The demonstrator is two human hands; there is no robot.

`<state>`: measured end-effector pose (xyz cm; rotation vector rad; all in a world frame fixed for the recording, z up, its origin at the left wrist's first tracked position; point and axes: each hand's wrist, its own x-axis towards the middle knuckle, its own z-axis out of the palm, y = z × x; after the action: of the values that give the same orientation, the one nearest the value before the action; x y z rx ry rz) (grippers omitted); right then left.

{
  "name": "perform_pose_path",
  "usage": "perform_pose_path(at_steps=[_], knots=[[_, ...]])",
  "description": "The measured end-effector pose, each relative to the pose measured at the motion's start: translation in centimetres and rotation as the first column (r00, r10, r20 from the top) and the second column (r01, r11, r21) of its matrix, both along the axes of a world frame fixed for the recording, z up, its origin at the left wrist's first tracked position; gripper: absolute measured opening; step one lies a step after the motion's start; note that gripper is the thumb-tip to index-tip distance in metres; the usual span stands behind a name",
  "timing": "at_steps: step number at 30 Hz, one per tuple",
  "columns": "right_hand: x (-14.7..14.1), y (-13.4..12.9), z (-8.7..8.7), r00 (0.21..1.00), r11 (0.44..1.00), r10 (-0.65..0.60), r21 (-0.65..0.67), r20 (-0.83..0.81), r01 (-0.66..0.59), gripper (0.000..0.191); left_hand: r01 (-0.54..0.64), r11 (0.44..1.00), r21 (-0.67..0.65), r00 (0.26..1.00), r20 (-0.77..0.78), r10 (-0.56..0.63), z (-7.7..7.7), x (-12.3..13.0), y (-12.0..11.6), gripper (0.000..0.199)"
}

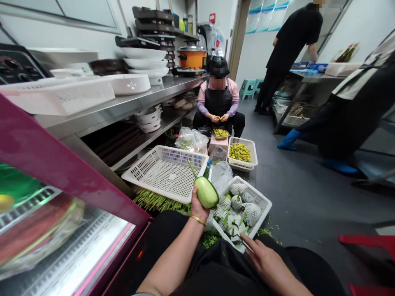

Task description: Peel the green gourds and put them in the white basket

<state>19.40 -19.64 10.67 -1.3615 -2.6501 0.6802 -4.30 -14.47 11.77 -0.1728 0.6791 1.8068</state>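
Observation:
My left hand (200,205) is wrapped round a pale green gourd (207,192) and holds it up, its long stem pointing to the upper left. Part of the gourd's skin is lighter than the rest. Lower right, my right hand (262,253) grips a peeler (243,242) by its handle; its dark curved head is over the near side of a white basket (266,202), apart from the gourd. Several gourds in white foam nets (252,213) lie in that basket, with green peelings among them.
A white perforated basket (145,174) rests over green stalks (163,200) on the left. Ahead, a seated person (218,96) handles yellow flowers near a basket of yellow flowers (240,152). A steel counter (123,107) runs along the left. Two people stand at right.

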Motion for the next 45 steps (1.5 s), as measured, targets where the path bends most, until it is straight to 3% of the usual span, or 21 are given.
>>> perform_pose_path(at_steps=[4,8,11,15,19,23,27,30,33,35,38,41,45], knots=[[-0.4,2.2,3.1,0.983,0.998,-0.035,-0.063,-0.179,0.024,0.043,0.188,0.971,0.146,0.981,0.024,-0.193,-0.9,-0.1,-0.5,0.062],[-2.1,3.3,6.1,0.945,0.998,-0.011,-0.064,-0.326,-0.011,0.044,0.210,0.978,-0.002,0.977,0.024,-0.210,-2.9,-0.2,-0.8,0.052],[-3.1,4.2,7.4,0.933,0.998,-0.012,-0.057,-0.361,-0.009,0.044,0.272,0.961,0.053,0.961,-0.058,-0.269,-3.5,-0.4,-0.9,0.045],[-5.6,6.3,8.3,0.935,1.000,-0.027,0.000,-0.354,0.029,0.040,0.331,0.931,0.150,0.925,-0.243,-0.290,-3.2,0.1,-1.1,0.044],[-7.7,6.2,7.2,0.950,0.996,-0.032,0.069,-0.309,0.056,0.041,0.290,0.938,0.190,0.905,-0.375,-0.203,-2.7,0.9,-1.2,0.042],[-5.8,2.3,3.6,0.956,0.989,-0.048,0.119,-0.288,0.086,0.046,0.222,0.956,0.193,0.905,-0.407,-0.128,-2.5,0.9,-0.7,0.046],[-0.8,-1.3,1.2,0.991,0.998,0.012,-0.059,-0.132,-0.019,0.043,0.049,0.998,0.039,0.955,-0.293,-0.035,-2.1,0.3,0.4,0.042],[0.7,-0.7,2.2,0.989,0.985,0.036,-0.163,-0.142,-0.059,0.038,-0.041,0.995,-0.096,0.989,-0.144,0.027,-1.4,0.2,1.0,0.034],[-1.4,1.7,4.2,0.958,0.999,-0.016,-0.049,-0.288,0.002,0.040,-0.048,0.986,-0.159,0.997,-0.067,0.038,-0.5,0.9,1.0,0.028],[-3.5,2.6,4.5,0.939,0.997,-0.018,0.064,-0.344,0.043,0.042,-0.046,0.984,-0.172,0.998,-0.058,0.036,0.1,1.3,0.8,0.026],[-5.0,1.8,2.6,0.943,0.980,0.001,0.189,-0.333,0.066,0.044,-0.065,0.982,-0.177,0.996,-0.069,0.053,0.8,1.4,0.8,0.025],[-4.1,0.0,0.4,0.964,0.967,0.037,0.251,-0.264,0.031,0.042,-0.106,0.979,-0.177,0.992,-0.084,0.092,0.9,0.9,1.1,0.026],[-4.2,0.2,0.9,0.974,0.949,0.050,0.313,-0.223,0.023,0.043,-0.115,0.983,-0.144,0.990,-0.099,0.101,0.2,1.1,1.6,0.029]])
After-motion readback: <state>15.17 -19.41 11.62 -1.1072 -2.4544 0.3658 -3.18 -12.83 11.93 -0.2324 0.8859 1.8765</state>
